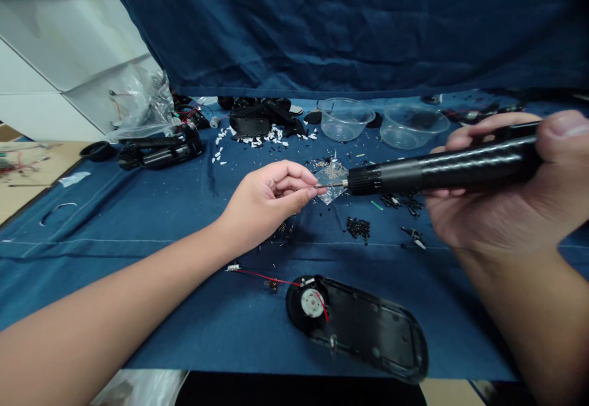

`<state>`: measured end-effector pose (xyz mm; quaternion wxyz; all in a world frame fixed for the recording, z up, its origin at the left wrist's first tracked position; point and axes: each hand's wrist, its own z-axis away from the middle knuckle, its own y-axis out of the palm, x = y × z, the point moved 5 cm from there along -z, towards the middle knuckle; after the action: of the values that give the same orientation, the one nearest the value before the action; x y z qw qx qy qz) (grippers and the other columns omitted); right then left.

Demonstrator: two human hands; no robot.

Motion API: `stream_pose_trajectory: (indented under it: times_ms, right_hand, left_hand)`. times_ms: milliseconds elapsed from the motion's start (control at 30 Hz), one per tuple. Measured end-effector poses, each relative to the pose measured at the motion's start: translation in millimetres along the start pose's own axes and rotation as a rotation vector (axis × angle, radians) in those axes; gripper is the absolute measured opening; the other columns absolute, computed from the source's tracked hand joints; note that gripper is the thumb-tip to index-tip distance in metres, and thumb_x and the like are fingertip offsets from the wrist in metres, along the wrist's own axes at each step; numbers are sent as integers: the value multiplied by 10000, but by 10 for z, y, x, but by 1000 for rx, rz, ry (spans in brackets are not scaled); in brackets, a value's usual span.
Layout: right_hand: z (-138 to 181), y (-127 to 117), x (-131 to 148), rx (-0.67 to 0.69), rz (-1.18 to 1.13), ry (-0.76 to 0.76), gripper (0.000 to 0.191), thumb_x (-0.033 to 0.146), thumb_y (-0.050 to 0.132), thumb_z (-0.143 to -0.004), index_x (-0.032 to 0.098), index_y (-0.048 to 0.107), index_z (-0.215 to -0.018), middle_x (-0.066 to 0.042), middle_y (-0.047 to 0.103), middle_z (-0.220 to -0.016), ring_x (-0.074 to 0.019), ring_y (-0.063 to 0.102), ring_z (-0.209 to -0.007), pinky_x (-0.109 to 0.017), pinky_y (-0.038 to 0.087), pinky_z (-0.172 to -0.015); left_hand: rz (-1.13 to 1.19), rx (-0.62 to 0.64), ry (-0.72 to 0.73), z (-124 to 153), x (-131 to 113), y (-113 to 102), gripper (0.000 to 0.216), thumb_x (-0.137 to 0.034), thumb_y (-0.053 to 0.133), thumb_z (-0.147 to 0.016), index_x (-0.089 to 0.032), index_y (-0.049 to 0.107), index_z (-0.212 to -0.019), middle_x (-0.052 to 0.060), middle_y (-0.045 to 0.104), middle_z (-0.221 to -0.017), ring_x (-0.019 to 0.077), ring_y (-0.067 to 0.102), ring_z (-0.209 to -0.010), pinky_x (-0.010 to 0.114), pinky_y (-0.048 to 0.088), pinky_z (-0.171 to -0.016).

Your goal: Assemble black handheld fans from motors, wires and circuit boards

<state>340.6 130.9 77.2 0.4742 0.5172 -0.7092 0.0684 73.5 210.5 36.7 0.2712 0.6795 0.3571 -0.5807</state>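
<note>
My right hand [501,203] grips a black electric screwdriver [442,170] held level above the blue cloth, its thin bit pointing left. My left hand [269,200] is closed in a pinch right at the bit's tip, fingers pressed together on something too small to make out. Just behind the fingertips lies a small clear bag of screws [332,176]. Near the front edge rests a black plastic shell [363,329] with a small round motor and red wires running left from it.
Two clear plastic bowls [346,118] [413,125] stand at the back. Black housings [159,148], white bits and a crumpled plastic bag [142,102] crowd the back left. Small piles of black screws [358,227] lie mid-cloth. A blue curtain hangs behind.
</note>
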Motion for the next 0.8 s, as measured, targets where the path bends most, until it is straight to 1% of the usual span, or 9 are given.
stream_pose_trajectory:
  times_ms: [67, 167, 267, 333, 400, 500, 600, 667, 800]
  right_hand:
    - [-2, 3, -6, 5, 3, -3, 423, 606, 813, -858, 188, 785, -806, -28, 585, -784, -129, 632, -570, -206, 397, -294]
    - [-1, 26, 10, -6, 0, -42, 402, 585, 800, -837, 191, 782, -758, -33, 559, -743, -140, 619, -557, -208, 345, -266]
    - [10, 49, 25, -23, -11, -59, 393, 571, 771, -849, 192, 782, -746, -41, 565, -732, -137, 583, -515, -225, 346, -263]
    - [16, 52, 26, -21, -11, -46, 405, 585, 763, -865, 196, 794, -760, -44, 583, -753, -129, 581, -516, -223, 366, -278]
    - [21, 44, 27, -18, -8, -39, 417, 603, 770, -864, 197, 803, -774, -44, 590, -775, -123, 596, -537, -213, 379, -294]
    - [24, 30, 26, -15, 2, -45, 394, 574, 773, -856, 188, 801, -779, -43, 586, -784, -124, 606, -555, -212, 385, -304]
    - [24, 48, 32, 7, -7, -85, 368, 540, 749, -870, 187, 802, -784, -35, 572, -764, -118, 598, -556, -201, 343, -295]
    - [28, 87, 45, 44, -9, -109, 362, 544, 731, -900, 202, 804, -805, -22, 583, -754, -104, 575, -536, -197, 328, -301]
    - [50, 176, 193, 60, -29, -168, 338, 521, 700, -952, 225, 742, -794, 10, 614, -801, -68, 561, -570, -178, 395, -397]
  left_hand:
    - [-42, 16, 23, 14, -3, 9, 244, -300, 890, -948, -173, 756, -1109, 81, 884, -1075, 138, 801, -907, 215, 590, -757]
    - [-178, 3, 46, 42, -49, -5, 285, -326, 874, -941, -183, 769, -1164, 83, 869, -1189, 117, 734, -845, 235, 569, -754]
    - [-393, -23, 43, 66, -109, -31, 282, -368, 836, -961, -198, 821, -1186, 43, 837, -1051, 112, 633, -765, 256, 515, -729]
    - [-470, -37, 27, 71, -122, -47, 297, -417, 818, -969, -210, 846, -1180, 30, 804, -948, 132, 627, -766, 276, 496, -731]
    - [-482, -46, 27, 68, -117, -58, 289, -445, 806, -976, -221, 854, -1152, 46, 827, -1013, 151, 666, -812, 289, 499, -743]
    - [-480, -32, 79, 56, -109, -50, 195, -409, 797, -993, -231, 848, -1056, 61, 857, -1179, 177, 745, -952, 293, 531, -799]
    - [-479, -9, 142, 55, -114, -19, 129, -358, 791, -999, -236, 832, -992, 53, 862, -1189, 191, 771, -1047, 291, 560, -875]
    - [-480, 13, 160, 59, -121, 15, 116, -341, 784, -994, -234, 828, -993, 54, 857, -1194, 186, 767, -1050, 291, 568, -908]
    - [-474, 123, 152, 63, -187, 132, 104, -325, 781, -949, -233, 830, -952, 54, 843, -1150, 192, 758, -1022, 314, 582, -948]
